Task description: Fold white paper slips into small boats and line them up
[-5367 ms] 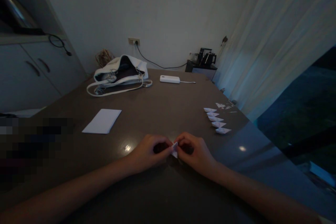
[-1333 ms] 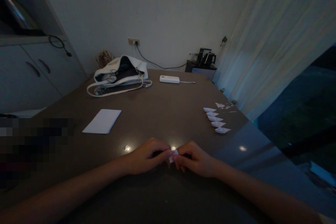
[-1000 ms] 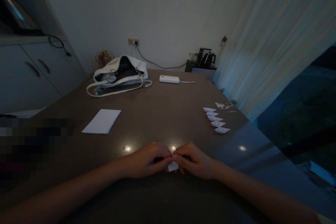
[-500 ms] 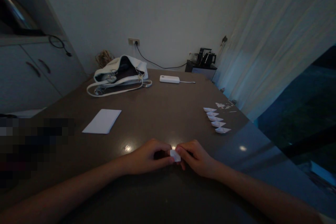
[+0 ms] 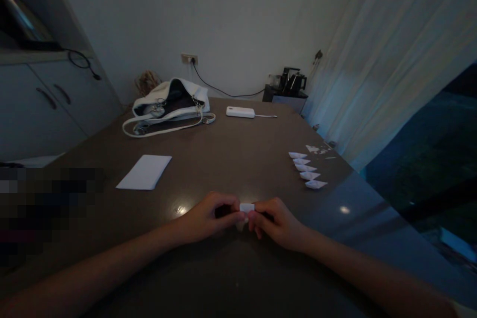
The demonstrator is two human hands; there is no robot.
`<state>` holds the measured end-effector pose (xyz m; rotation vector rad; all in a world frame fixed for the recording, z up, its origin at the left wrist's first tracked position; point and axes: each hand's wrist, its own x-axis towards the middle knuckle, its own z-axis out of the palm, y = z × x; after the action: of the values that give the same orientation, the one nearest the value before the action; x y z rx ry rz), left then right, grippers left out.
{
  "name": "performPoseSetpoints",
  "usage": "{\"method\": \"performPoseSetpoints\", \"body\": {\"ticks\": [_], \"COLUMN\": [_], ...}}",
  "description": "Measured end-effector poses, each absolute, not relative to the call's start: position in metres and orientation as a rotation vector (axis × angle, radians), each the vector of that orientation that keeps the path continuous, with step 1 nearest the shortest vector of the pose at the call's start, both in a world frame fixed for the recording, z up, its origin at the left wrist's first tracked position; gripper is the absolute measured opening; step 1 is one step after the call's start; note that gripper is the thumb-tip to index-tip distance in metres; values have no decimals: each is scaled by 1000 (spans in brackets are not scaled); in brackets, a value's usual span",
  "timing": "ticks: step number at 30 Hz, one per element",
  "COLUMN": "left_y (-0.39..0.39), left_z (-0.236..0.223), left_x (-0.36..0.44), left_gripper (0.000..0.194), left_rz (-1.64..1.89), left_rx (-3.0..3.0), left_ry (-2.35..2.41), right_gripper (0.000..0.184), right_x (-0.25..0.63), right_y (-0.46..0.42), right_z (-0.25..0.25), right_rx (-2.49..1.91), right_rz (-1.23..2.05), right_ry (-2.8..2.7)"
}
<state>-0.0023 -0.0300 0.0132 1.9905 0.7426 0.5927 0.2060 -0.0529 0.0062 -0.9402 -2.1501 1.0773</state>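
A small folded piece of white paper (image 5: 247,207) is pinched between my two hands above the near part of the table. My left hand (image 5: 212,217) grips its left side, with thumb and forefinger closed on it. On the other side my right hand (image 5: 275,221) holds the right edge, its thumb close to the left thumb. The fingertips cover the paper's lower part. Several folded paper boats (image 5: 308,169) stand in a row to the right, beyond my right hand. To the left lies a stack of white paper sheets (image 5: 144,172).
Torn paper scraps (image 5: 316,149) lie behind the boats near the table's right edge. A white handbag (image 5: 171,105) rests at the back left of the brown table (image 5: 238,159). A white power bank (image 5: 240,112) with a short cable lies at the back middle.
The folded paper has turned in my fingers and now shows a flatter, wider face slightly higher up. Both thumbs have come closer together below it.
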Motion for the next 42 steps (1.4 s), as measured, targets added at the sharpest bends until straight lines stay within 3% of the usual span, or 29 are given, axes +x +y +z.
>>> {"method": "performPoseSetpoints", "body": {"ticks": [5, 18, 42], "left_y": [-26, -28, -33], "left_z": [7, 9, 9], "left_x": [-2, 1, -1], "left_gripper": [24, 14, 3], "left_rz": [693, 715, 770], "left_rx": [1811, 2237, 2329], "left_ry": [773, 873, 785], "right_gripper": [38, 4, 5], "right_x": [204, 203, 202], "right_y": [-55, -51, -53], "right_z": [9, 9, 9], "right_rx": [-1000, -1075, -952], "right_rz": [1006, 624, 667], "right_ry": [-2200, -2116, -2115]}}
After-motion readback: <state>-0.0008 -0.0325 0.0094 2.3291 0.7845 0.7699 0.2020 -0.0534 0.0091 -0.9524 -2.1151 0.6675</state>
